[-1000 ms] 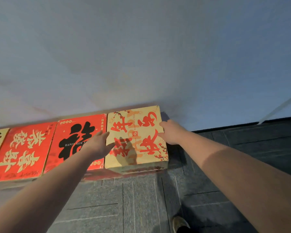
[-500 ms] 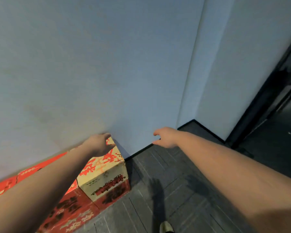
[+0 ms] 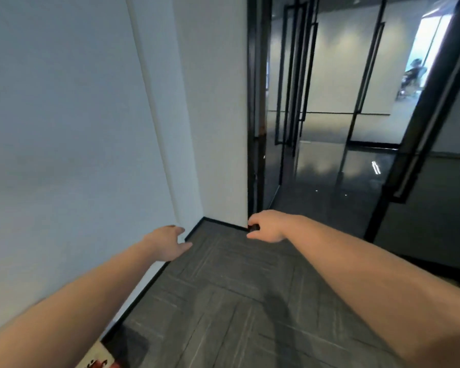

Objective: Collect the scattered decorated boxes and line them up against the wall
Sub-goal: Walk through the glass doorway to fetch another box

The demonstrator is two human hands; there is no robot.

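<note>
Both hands free, one box corner in view at the near left

The left hand [image 3: 168,241] and right hand [image 3: 267,226] reach forward over the floor [image 3: 237,301], fingers loose and apart, holding nothing. Only a cream-and-red corner of a box [image 3: 97,361] shows, at the bottom edge by the wall [image 3: 64,128]; the rest is cut off, so its size, its lid and any neighbours cannot be told. It looks like printed cardboard: probably light, stiff, easily dented at corners, best taken with flat palms on two opposite sides. No scattered boxes show here; glare on the glass doors [image 3: 329,102] at the far right blurs what lies beyond.
</note>
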